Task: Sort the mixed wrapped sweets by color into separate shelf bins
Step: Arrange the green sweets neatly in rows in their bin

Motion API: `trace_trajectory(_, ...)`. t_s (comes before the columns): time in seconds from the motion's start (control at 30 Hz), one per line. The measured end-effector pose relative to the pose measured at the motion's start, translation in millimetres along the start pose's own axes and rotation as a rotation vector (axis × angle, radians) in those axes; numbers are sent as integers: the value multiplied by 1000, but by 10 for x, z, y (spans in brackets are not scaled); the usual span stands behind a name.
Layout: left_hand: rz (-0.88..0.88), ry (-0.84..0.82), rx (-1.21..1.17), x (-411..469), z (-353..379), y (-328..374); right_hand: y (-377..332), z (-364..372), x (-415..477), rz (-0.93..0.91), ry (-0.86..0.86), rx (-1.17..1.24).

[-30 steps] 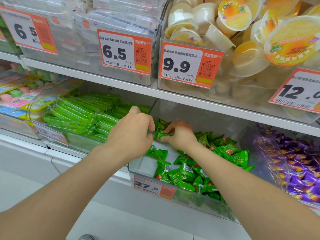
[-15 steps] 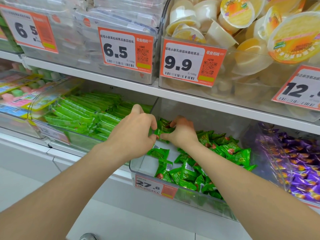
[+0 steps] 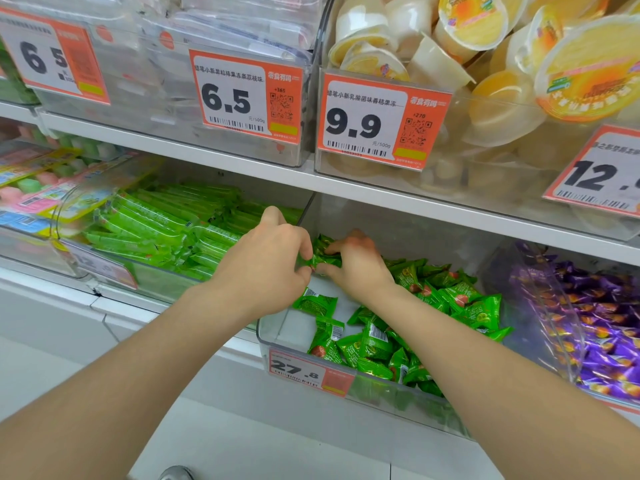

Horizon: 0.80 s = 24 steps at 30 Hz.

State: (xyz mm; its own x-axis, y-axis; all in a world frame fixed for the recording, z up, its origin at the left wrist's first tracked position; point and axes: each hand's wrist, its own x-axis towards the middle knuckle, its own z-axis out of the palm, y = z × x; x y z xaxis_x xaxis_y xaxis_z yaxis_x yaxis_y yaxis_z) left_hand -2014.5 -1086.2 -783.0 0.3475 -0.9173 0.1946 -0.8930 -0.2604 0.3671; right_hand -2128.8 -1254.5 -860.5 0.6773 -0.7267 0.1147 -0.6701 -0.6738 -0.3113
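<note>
A clear shelf bin (image 3: 277,336) holds several small green wrapped sweets (image 3: 374,344), piled at its right and front. At the bin's back left, both hands meet over a small bunch of green sweets (image 3: 325,259). My left hand (image 3: 266,268) pinches the bunch from the left with curled fingers. My right hand (image 3: 356,263) grips it from the right, thumb underneath. Part of the bunch is hidden between the two hands.
Left of this bin lies a bin of long green wrapped bars (image 3: 156,230); right of it a bin of purple wrapped sweets (image 3: 588,323). The shelf above carries bins of clear packets (image 3: 221,26) and yellow jelly cups (image 3: 485,64), with orange price tags (image 3: 384,123).
Both hands stay together at the bin's back left; the fingers have shifted slightly on the green sweets. The view has drifted a little.
</note>
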Motion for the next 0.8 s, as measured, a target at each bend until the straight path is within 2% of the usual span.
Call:
trace_trajectory(0.27, 1, -2, -9, -3, -6, 7, -13, -37, 65, 84, -34, 127)
trace_trajectory(0.6, 9, -1, -19, -15, -16, 4, -48, -80, -20, 46, -17, -40)
trace_trajectory(0.8, 9, -4, -29, -27, -30, 0, -75, -162, -98, -27, 44, -34)
